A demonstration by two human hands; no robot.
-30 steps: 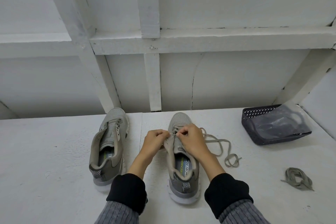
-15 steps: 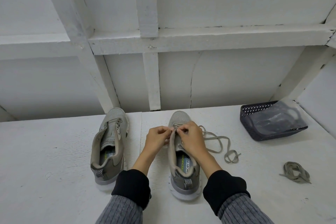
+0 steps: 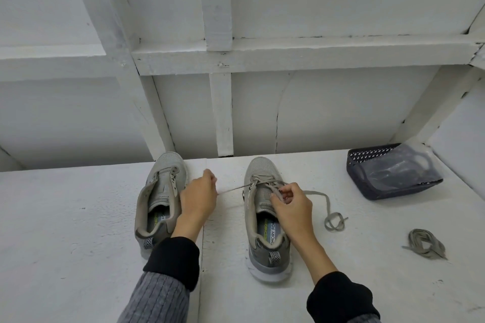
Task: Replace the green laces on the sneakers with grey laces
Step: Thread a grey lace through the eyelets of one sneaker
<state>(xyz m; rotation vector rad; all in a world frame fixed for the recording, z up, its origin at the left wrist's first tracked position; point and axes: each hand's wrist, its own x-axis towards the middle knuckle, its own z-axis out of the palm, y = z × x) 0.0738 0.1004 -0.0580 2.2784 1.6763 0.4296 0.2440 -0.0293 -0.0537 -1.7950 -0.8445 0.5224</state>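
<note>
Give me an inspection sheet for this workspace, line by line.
Surface: white table, scuffed.
Job's things: right sneaker partly laced with lace, its end trailing right; left sneaker unlaced; bundled lace lying apart.
Clutter: dark basket holding a plastic bag.
Grippers: left hand pulls a lace end taut; right hand pinches lace at the eyelets.
Cables: nothing seen.
Surroundings: white framed wall.

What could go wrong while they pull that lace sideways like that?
The left hand pulls one lace end taut, so the ends could turn out uneven; the other end lies slack on the table. The pull might also drag the right sneaker sideways, though the right hand steadies it.
</note>
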